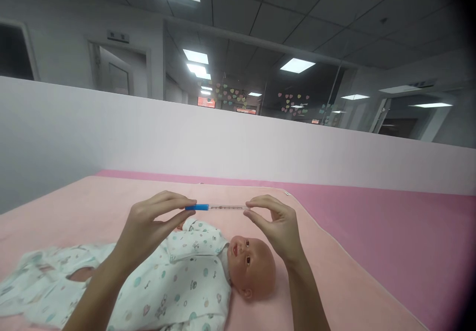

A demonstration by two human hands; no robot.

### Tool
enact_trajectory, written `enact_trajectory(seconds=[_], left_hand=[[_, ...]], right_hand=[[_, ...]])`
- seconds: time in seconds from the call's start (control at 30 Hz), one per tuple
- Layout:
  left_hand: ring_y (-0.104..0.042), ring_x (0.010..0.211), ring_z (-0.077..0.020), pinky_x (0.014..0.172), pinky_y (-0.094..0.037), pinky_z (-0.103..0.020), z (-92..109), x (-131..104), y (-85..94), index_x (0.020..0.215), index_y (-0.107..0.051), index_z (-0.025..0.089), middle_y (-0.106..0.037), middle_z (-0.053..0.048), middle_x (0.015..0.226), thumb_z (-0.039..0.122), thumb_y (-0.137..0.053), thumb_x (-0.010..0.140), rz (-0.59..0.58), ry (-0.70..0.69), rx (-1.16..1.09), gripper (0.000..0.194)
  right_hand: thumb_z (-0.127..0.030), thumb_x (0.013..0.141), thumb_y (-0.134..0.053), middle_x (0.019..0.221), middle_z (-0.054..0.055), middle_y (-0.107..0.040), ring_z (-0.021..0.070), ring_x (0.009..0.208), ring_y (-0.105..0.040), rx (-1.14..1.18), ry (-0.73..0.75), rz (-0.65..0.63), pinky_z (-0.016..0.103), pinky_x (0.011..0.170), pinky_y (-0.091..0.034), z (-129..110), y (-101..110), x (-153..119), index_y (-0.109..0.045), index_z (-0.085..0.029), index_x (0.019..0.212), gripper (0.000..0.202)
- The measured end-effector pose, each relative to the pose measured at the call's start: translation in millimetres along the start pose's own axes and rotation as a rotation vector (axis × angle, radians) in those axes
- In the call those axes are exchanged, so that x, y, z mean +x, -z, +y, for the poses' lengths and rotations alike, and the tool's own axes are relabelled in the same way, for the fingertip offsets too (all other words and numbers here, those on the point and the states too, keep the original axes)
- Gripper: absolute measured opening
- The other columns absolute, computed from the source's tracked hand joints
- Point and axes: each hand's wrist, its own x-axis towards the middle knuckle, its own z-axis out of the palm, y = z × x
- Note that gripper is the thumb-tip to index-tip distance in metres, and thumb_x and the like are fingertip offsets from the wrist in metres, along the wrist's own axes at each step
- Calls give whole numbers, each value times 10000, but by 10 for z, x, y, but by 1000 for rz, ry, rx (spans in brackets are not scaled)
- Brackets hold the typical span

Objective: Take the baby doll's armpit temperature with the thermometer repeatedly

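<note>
A thin clear thermometer (227, 207) with a blue end is held level above a baby doll (253, 266). My left hand (150, 222) pinches the blue end between thumb and fingers. The clear end is pinched by the fingertips of my right hand (278, 222). Below, the doll lies on its back with its head to the right, dressed in white patterned clothes (178, 286). My forearms hide parts of the clothes.
A light pink blanket (327, 271) lies under the doll, over a darker pink surface (390, 231). Behind rises a low white partition (223, 142), with windows and a door (119, 73) beyond.
</note>
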Motion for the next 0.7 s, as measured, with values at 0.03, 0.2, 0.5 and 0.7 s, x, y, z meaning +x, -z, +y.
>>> enact_trajectory(seconds=[0.03,0.2,0.5,0.7], left_hand=[[-628,762,-135,659,-547,-236,5,1,4,891,-677,266,-666,6,877,284,-631,760,5,-12,0,140],[-634,745,-139,570,-539,-213,-1,4,12,877,-683,266,-669,1,874,306,-618,767,11,-18,0,133],[-644,743,-148,601,-547,-229,-55,-8,9,900,-677,272,-674,3,890,341,-617,765,34,23,20,162],[-637,773,-159,553,-545,-212,-16,-23,24,908,-677,266,-671,-15,918,373,-600,771,7,73,0,190]], right_hand=[[-167,717,-673,822,16,-664,152,808,-613,1,3,1,280,737,-496,-2,-2,1,-682,-226,788,93],[-152,718,-666,818,14,-662,148,805,-614,5,11,1,274,738,-497,6,-28,10,-682,-224,784,98],[-159,719,-662,812,18,-667,150,802,-616,10,-1,-3,263,725,-500,25,-114,7,-689,-222,770,86],[-181,747,-639,828,19,-684,156,805,-630,35,-30,-3,277,739,-514,-3,-146,-9,-693,-225,804,90]])
